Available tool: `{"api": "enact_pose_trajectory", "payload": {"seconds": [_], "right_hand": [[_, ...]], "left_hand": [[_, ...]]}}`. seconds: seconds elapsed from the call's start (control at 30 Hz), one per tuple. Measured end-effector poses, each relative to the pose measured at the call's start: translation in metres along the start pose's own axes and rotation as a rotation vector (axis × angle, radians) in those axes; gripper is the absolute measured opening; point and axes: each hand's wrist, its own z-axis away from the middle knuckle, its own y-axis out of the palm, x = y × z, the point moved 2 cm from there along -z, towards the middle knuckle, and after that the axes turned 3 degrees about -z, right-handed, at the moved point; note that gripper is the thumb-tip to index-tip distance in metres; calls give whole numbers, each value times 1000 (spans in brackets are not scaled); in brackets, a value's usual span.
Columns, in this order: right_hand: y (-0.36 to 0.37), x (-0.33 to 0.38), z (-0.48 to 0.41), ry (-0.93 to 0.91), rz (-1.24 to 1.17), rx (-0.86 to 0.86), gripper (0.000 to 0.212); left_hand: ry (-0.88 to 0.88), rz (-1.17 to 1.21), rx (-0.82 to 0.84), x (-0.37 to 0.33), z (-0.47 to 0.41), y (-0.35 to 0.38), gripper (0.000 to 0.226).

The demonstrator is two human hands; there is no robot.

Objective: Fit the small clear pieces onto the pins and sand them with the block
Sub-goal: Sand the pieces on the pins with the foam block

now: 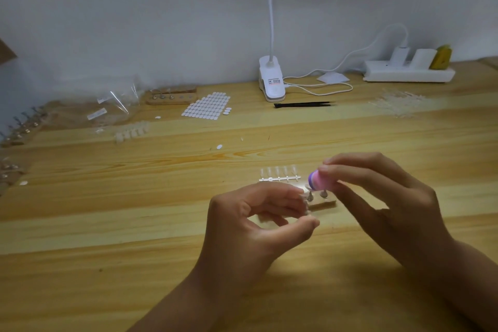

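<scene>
On the wooden surface (pixel 134 224), near centre, lies a small wooden pin holder (pixel 323 204) with two metal pins (pixel 310 196) standing up at its right end; the clear pieces on the pins are too blurred to make out. The left hand (pixel 250 224) has its thumb and fingers curled round the holder's left part, pinching it from the near and far sides. The right hand (pixel 390 205) pinches a pink and purple sanding block (pixel 319 180) between thumb and fingertips; the block hangs just above the pins, its purple end facing left; whether it touches them cannot be told. Just beyond the holder lies a strip of clear nail tips (pixel 280 174). Farther back are a sheet of white oval stickers (pixel 207 105), a second wooden holder (pixel 172 97) to its left, black tweezers (pixel 304 104), a white clip lamp (pixel 272 81) and, far right, a white power strip (pixel 407 73); clear bags (pixel 118 105) lie far left.
</scene>
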Motion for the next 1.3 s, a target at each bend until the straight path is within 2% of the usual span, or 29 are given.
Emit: {"api": "enact_pose_trajectory", "payload": {"seconds": [0.1,0.17,0.27,0.4,0.5,0.57,0.67,0.73,0.83,0.97,1.03,1.17,1.3], "right_hand": [[5,11,5,-37,-113,39,28],[5,9,4,-43,-95,75,28],[0,-2,-2,21,-24,42,28],[5,10,1,-11,-135,37,26],[6,9,3,-65,-48,90,24],[2,1,0,-37,29,55,26],[1,5,0,-14,-30,-8,28],[6,14,3,-60,-92,20,27],[6,13,3,-98,-30,62,30],[2,1,1,6,37,-38,33],[5,7,3,-15,-7,-52,32],[10,9,5,-102,1,67,32],[5,0,1,-5,50,-29,29]], "left_hand": [[40,-23,15,-2,0,1,28],[47,-22,14,-3,0,1,29],[8,11,3,-3,1,0,27],[-15,29,27,-2,-1,1,29],[-14,38,33,-2,-1,0,30],[-26,58,22,-2,0,-1,29],[-12,68,16,-3,0,0,29],[9,59,18,-3,0,1,30],[-8,61,13,-3,-1,0,29],[-56,78,-14,-1,-1,-2,28],[-50,70,-1,-1,-2,-1,28],[-29,47,11,-2,-2,-1,30],[-61,65,-1,-1,-2,-2,28]]}}
